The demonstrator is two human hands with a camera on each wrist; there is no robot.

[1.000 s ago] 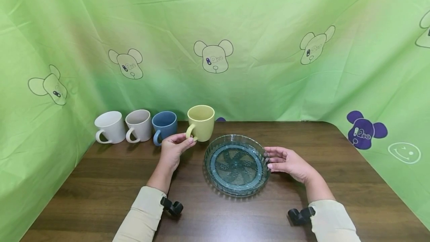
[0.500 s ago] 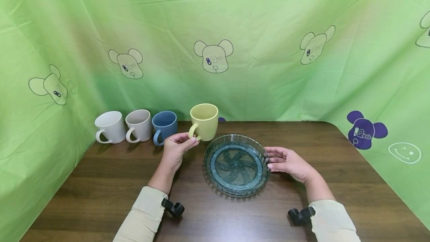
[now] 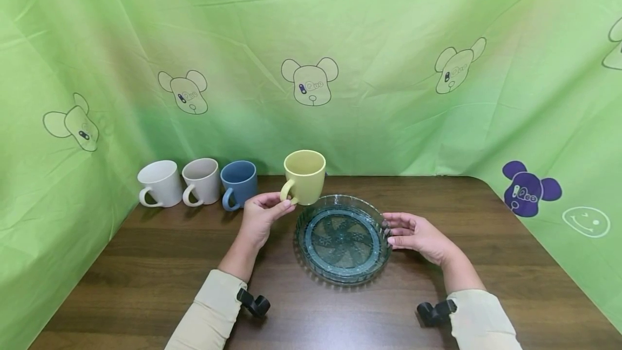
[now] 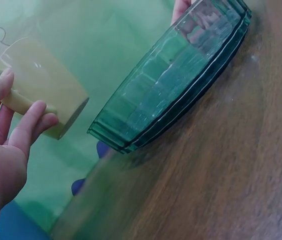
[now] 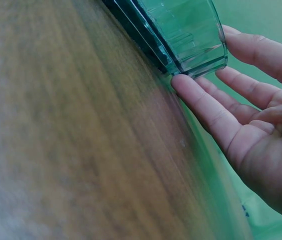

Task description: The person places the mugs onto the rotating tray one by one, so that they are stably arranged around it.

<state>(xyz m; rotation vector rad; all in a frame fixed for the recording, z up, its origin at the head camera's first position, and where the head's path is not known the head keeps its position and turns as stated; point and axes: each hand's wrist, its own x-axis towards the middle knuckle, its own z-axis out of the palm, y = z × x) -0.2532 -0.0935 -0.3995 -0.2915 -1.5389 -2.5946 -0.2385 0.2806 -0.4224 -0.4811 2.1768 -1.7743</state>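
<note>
Mug (image 3: 305, 178) hangs near far-left side of glass dish (image 3: 342, 240), left hand (image 3: 259, 217) grip pinching handle (image 3: 284, 188), right hand (image 3: 419, 237) grip loosely spread against dish's right side; one-sided pinch might tip mug into glass.

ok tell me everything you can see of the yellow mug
The yellow mug is smooth and plain, with a round mouth and one handle; it looks ceramic. The left hand holds it by the handle, roughly upright and clear of the table. In the head view it appears right of the blue mug, by the far left rim of the glass dish but apart from it. No contents show.
</note>
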